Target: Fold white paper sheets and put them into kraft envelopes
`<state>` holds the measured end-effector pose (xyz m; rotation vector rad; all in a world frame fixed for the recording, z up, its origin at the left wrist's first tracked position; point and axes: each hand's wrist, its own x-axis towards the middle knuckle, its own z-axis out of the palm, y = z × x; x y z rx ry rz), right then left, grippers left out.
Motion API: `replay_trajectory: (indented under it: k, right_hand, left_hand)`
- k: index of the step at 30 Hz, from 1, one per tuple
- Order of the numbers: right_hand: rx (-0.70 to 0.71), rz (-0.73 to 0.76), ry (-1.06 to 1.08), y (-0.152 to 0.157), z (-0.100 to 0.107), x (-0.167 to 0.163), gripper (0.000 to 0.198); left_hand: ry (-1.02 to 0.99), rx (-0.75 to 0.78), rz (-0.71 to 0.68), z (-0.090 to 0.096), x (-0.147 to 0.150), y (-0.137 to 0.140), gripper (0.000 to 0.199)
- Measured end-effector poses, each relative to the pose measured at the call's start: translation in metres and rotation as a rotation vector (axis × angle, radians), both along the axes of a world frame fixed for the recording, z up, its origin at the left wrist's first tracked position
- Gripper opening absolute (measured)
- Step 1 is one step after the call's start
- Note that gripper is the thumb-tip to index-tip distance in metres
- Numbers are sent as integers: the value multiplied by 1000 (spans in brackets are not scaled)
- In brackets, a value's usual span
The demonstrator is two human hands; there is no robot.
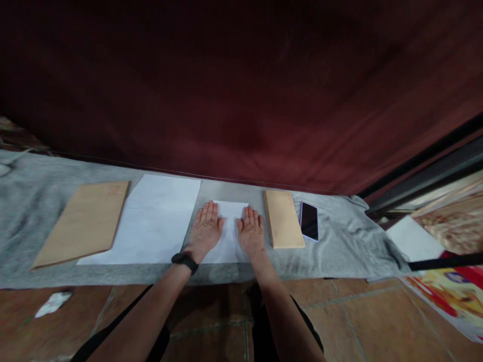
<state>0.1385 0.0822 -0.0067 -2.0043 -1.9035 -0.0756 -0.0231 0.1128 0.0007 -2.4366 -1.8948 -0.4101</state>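
Observation:
A white sheet of paper (229,241), narrow and upright in view, lies on the grey cloth between and under my hands. My left hand (206,227) rests flat on its left side, fingers stretched forward, a dark band on the wrist. On the right side of the same paper, my right hand (251,231) presses flat with its fingers extended. Whether the sheet is folded I cannot tell. Left of my left hand lie larger white sheets (162,221). Just right of my right hand is a stack of small brown envelopes (286,218).
A large brown envelope (86,216) overlaps the white sheets at the left. A phone (309,221) lies right of the small envelopes on the grey cloth (347,246). Behind rises a dark red surface (241,100). A colourful printed box (453,291) is at the lower right, above the tiled floor (377,317).

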Motion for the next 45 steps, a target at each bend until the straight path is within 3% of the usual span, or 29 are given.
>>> replay_trajectory:
  k: [7, 13, 20, 28, 36, 45]
  right_hand:
    - [52, 31, 8, -14, 6, 4, 54]
    - [-3, 262, 28, -54, 11, -11, 53]
    - [-16, 306, -57, -87, 6, 14, 54]
    - [-37, 285, -69, -102, 9, 39, 54]
    - [-120, 461, -33, -112, 22, 52, 56]
    - [-122, 496, -12, -108, 26, 47, 55]
  left_hand:
    - [-41, 20, 3, 10, -3, -9, 63]
    - [-82, 13, -240, 10, 5, -47, 57]
    - [-49, 11, -306, -2, -14, -73, 62]
    - [-42, 42, -288, 0, -31, -79, 68]
    - [66, -43, -530, 12, -29, -95, 54]
    - [120, -80, -520, 18, -21, -98, 50]
